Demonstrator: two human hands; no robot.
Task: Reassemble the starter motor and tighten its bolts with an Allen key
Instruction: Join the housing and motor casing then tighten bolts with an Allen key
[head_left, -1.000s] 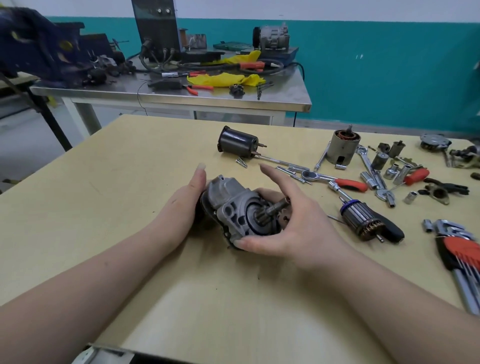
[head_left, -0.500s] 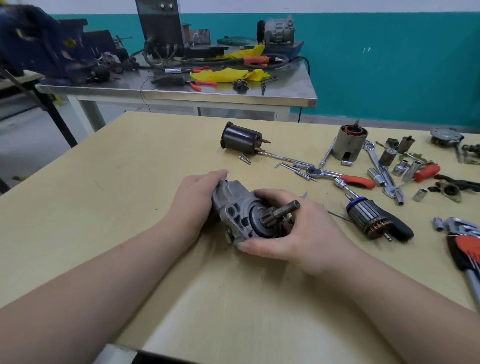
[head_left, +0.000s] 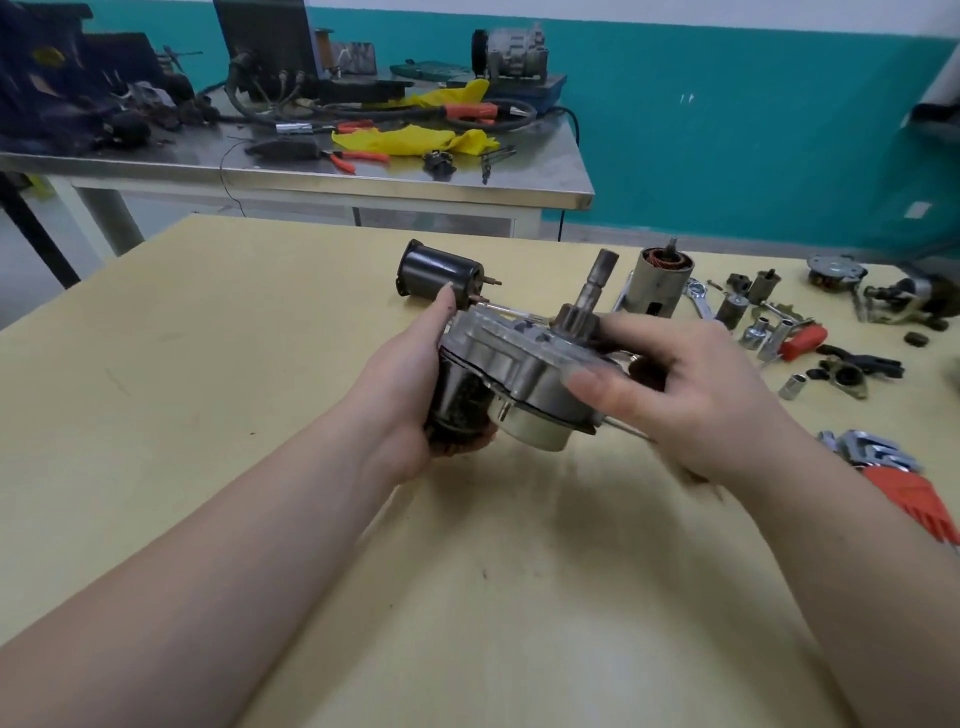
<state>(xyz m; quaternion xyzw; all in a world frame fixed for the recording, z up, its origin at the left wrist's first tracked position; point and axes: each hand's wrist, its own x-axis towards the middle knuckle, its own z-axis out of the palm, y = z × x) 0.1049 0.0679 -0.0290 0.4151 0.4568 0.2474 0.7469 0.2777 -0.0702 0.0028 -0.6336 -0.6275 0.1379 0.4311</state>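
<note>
- Head view: the yellow-topped wooden table (head_left: 218, 364) is matte and scuffed, with loose parts strewn from one to three o'clock.
- The starter motor housing (head_left: 511, 366), cast grey metal with a dark cylinder beneath, is held above the table's centre, its toothed shaft tilted toward twelve.
- The left hand (head_left: 415, 384) wraps round the dark cylinder; the right hand (head_left: 675, 384), blurred, curls its fingers over the housing rim.
- The bare field coil casing (head_left: 657, 283) stands at one o'clock, copper windings showing.
- The Allen key set (head_left: 904, 475), red holder, lies at three o'clock.
- Risk: smooth, possibly greasy metal could slip if the grip shifts, and halves may separate unbolted.
</note>
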